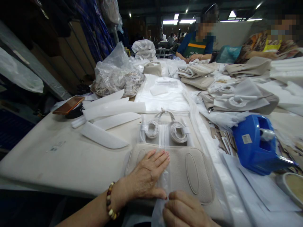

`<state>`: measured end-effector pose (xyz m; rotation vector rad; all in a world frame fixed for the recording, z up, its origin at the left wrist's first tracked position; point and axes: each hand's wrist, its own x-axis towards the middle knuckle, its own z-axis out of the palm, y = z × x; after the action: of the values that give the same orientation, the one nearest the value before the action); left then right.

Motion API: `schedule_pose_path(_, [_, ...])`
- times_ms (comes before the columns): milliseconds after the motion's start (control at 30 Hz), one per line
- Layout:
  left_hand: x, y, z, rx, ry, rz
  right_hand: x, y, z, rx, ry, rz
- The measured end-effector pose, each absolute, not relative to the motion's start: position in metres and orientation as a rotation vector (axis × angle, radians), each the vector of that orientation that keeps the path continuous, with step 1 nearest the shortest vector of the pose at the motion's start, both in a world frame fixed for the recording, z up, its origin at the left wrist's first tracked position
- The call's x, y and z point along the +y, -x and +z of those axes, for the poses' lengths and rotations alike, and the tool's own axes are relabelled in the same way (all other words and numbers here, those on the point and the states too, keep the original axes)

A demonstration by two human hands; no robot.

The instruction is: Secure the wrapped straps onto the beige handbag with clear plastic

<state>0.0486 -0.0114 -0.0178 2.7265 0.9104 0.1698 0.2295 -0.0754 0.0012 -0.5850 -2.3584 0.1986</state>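
At the near edge of the bench (59, 157), in the head view, we find a beige bag (189, 170) lying flat inside clear plastic wrap (163, 186), its coiled handles (165, 129) toward the far side. Our left hand (146, 176) lies open and flat, palm down, on the bag. Our right hand (184, 209), fingers curled, pinches the plastic wrap at the near edge, just beside the left thumb. A blue tape dispenser (255, 145) stands toward the right edge; white foam strips (111, 110) lie toward the left.

Beige bag (189, 170) under left hand (146, 176); blue tape dispenser (255, 145) to its right; brown-and-cream beaded bracelet (110, 201) at the wrist.
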Motion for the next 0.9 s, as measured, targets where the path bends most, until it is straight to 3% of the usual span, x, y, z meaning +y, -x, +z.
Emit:
schedule_pose_path(233, [-0.021,-0.043,-0.026,0.883,-2.922,0.227,-0.013,-0.233,0.003,-2.225,0.735,0.643])
schedule_pose_path(600, [-0.023,-0.041,-0.052,0.789,-3.002,0.604,0.015,-0.237,-0.010,-2.391,1.199,0.654])
schedule_pose_path(900, [-0.021,-0.038,-0.055,0.709,-2.702,1.091,0.007,-0.234,-0.034,-2.275,1.108,0.370])
